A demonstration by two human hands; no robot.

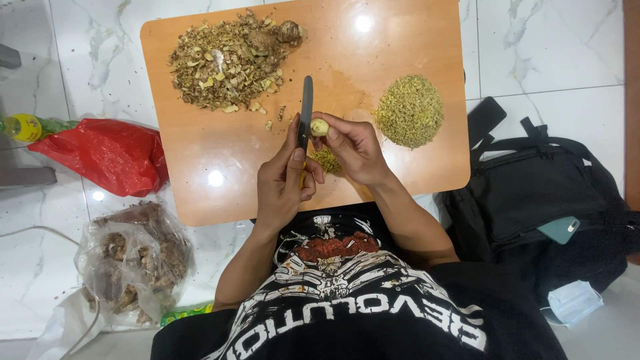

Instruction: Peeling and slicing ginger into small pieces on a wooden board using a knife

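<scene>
My left hand (287, 177) grips a dark knife (306, 107), its blade pointing away from me over a low wooden board (200, 167). My right hand (353, 150) pinches a small peeled pale ginger piece (319, 127) right against the blade. A small heap of chopped bits (327, 160) lies on the board under my hands. A big pile of brown peelings and scraps (227, 63) covers the board's far left. A round mound of finely minced yellow-green ginger (409, 110) sits to the right.
On the white marble floor to the left lie a red plastic bag (107, 157), a clear bag of ginger roots (137, 260) and a yellow-green bottle (27, 127). A black backpack (547, 193), a teal phone (559, 230) and a face mask (570, 301) are on the right.
</scene>
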